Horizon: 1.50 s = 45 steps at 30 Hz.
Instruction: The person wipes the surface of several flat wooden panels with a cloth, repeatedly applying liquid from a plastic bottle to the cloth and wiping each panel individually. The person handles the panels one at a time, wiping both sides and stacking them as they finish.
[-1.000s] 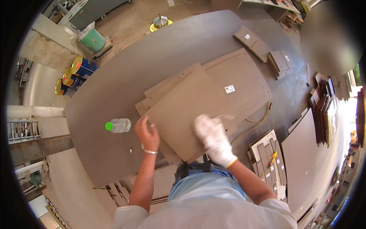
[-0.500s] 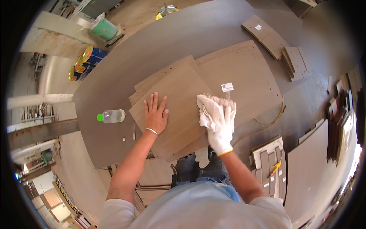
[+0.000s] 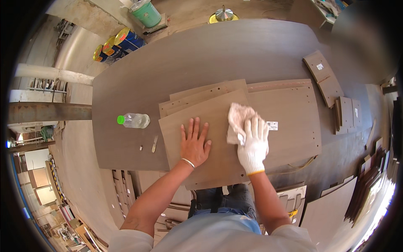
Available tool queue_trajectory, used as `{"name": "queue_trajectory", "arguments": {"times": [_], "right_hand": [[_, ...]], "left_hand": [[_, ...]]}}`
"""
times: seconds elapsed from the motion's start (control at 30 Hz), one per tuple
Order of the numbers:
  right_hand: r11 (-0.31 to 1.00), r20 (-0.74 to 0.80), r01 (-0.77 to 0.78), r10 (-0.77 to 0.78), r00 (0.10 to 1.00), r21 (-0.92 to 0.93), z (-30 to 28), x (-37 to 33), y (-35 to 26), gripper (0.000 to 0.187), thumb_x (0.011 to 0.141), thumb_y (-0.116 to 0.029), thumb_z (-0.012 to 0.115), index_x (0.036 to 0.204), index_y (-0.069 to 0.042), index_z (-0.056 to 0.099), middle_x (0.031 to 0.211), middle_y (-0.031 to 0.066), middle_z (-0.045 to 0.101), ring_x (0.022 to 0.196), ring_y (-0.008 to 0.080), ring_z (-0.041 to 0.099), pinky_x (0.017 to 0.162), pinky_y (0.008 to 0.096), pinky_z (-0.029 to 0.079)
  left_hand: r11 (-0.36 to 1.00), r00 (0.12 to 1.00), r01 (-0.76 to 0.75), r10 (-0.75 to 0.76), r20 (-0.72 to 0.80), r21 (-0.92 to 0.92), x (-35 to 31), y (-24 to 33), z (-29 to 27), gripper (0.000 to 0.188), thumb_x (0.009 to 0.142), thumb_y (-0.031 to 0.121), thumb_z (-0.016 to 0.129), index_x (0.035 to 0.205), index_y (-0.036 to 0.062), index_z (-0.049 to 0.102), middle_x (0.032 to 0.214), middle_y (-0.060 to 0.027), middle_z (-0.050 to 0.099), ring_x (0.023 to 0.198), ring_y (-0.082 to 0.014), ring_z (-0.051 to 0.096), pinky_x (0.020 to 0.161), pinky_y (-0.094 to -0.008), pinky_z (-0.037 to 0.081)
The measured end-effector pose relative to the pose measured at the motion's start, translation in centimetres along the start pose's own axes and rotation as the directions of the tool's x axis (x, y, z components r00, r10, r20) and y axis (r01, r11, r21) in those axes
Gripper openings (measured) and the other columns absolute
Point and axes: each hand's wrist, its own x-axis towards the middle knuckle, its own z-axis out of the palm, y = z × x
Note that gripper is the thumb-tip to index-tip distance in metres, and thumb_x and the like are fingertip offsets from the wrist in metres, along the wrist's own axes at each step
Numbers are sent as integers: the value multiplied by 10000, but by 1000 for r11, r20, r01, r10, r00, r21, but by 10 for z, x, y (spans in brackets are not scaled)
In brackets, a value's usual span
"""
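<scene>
My left hand (image 3: 195, 145) lies flat on the top brown board (image 3: 214, 166), fingers spread, a pale band around its wrist. On my right hand (image 3: 253, 145) is a white knit glove with a yellow cuff. It presses a crumpled whitish cloth (image 3: 238, 122) against the same board, near the board's right side. Bunched cloth shows at the thumb and beyond the fingers. More boards (image 3: 235, 87) with small drilled holes lie underneath, slightly fanned. A wider board (image 3: 289, 105) to the right carries a white label (image 3: 272, 125) beside the gloved fingers.
Left of the boards, a green-capped clear bottle (image 3: 136, 120) lies on its side on the large table (image 3: 126, 92), near a slim cutter-like tool (image 3: 155, 143). Smaller panels (image 3: 323, 80) rest at far right. Blue cans (image 3: 129, 40) and a green bucket (image 3: 146, 14) stand beyond the table.
The view has turned and shifted. My gloved hand and the cloth have slid across the board, now beside the label and closer to my left hand, which stays flat on the board.
</scene>
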Motion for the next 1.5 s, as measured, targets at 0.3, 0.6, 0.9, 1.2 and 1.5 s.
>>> {"name": "queue_trajectory", "arguments": {"times": [0.3, 0.6, 0.9, 1.2, 1.5], "right_hand": [[911, -210, 299, -245, 946, 284, 27, 115, -97, 426, 925, -247, 658, 1330, -115, 678, 1289, 86, 674, 1284, 357, 553, 1286, 563, 310], [983, -79, 158, -151, 985, 92, 23, 136, -84, 327, 897, -231, 672, 1177, -68, 708, 1262, 145, 660, 1261, 387, 551, 1257, 514, 330], [996, -196, 43, -27, 980, 77, 39, 116, -64, 501, 780, -156, 751, 1251, 9, 704, 1360, 214, 644, 1281, 449, 536, 1142, 530, 428], [968, 4, -217, 218, 976, 123, -27, -62, 4, 528, 942, -198, 661, 1442, -32, 617, 1546, 252, 527, 1451, 506, 443, 1225, 564, 372], [984, -127, -120, 137, 982, 129, 17, 133, -25, 458, 959, -250, 672, 1365, -54, 591, 1321, 147, 575, 1254, 371, 516, 1041, 482, 524]], "left_hand": [[998, 997, 44, -47, -69, -34, 2, 6, 0, 688, 972, 377, 598, 1579, 64, 516, 1697, -267, 358, 1613, -479, 227, 1285, -714, 114], [997, 998, 37, -41, -51, -70, 2, 7, -1, 678, 1014, 368, 499, 1609, 48, 448, 1726, -279, 300, 1613, -495, 227, 1278, -723, 106], [998, 998, 39, -41, -40, -59, 5, 10, 0, 730, 981, 350, 533, 1641, 62, 416, 1746, -262, 271, 1631, -466, 200, 1290, -699, 82], [998, 999, 35, -34, 14, -57, 1, 6, -3, 730, 996, 330, 524, 1656, 48, 391, 1765, -261, 222, 1646, -462, 148, 1292, -703, 59], [999, 997, -41, 39, -64, -33, 8, 5, 2, 743, 1000, 324, 506, 1671, 42, 358, 1766, -262, 220, 1639, -473, 166, 1290, -708, 66]]}}
